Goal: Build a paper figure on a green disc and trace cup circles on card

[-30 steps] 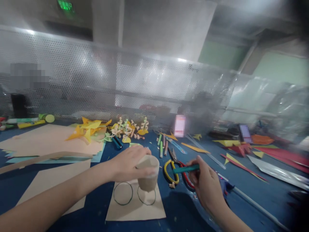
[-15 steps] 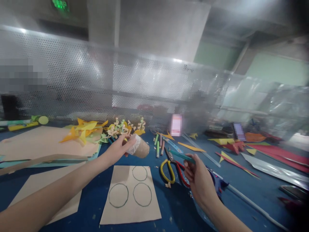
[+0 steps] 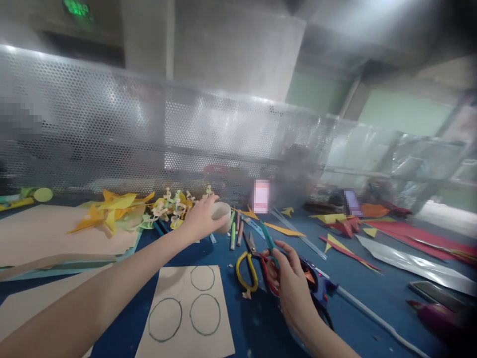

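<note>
My left hand point(image 3: 203, 218) reaches forward, its thumb and fingers around a pale, short cylinder point(image 3: 222, 223) that looks like a tape roll; its open end faces up. My right hand point(image 3: 285, 268) grips a slim teal pen point(image 3: 269, 239), its tip pointing up and away from me. Scissors point(image 3: 248, 271) with one yellow and one red handle lie open just left of that hand, which partly hides the red handle. In front of me a beige paper sheet point(image 3: 186, 343) carries three dark green circle outlines.
Larger beige sheets point(image 3: 55, 231) lie at the left, with yellow paper cutouts point(image 3: 112, 209) on top. Green and brown sticks point(image 3: 233, 233) lie mid-table. A blue glue gun point(image 3: 320, 288) with a white cord rests beyond my right hand. Red paper point(image 3: 406, 236) and a silvery strip point(image 3: 413, 261) lie right.
My left hand has turned the tilted cylinder more upright and brought it towards the sticks. The pen in my right hand has swung to a steeper angle. The view has shifted slightly right.
</note>
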`<state>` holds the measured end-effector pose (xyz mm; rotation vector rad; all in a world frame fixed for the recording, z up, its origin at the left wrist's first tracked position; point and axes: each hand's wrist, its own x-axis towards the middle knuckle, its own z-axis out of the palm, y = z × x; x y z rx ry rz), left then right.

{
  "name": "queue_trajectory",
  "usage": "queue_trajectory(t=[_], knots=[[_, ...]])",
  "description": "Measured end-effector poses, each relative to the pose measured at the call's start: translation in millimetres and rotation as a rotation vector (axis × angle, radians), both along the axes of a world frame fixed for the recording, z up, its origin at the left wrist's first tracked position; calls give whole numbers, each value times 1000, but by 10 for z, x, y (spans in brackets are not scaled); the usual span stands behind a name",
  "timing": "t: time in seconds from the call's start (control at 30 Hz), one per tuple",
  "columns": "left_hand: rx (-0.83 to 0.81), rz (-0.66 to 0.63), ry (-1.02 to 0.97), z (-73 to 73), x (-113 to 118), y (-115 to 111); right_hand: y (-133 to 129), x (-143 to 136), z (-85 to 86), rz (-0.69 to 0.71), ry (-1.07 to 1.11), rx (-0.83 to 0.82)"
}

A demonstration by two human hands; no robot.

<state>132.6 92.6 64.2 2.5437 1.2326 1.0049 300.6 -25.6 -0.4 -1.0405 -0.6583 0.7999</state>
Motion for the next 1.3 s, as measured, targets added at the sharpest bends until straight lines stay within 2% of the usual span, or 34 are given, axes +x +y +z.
queue_trajectory(t=[0.23, 0.8, 1.0, 1.1, 1.3], knots=[[10, -5, 62, -70, 208, 218, 0, 14, -12, 50, -44, -48], [-62, 34, 116, -163, 314, 439, 29, 18, -23, 96, -102, -66], [-8, 47, 99, -179, 257, 399, 17, 8, -22, 113, -153, -87], [22, 73, 99, -244, 161, 318, 0, 3, -13, 132, -184, -81], [-31, -133, 264, -494, -20, 133, -28, -34, -10, 217, -345, -41]])
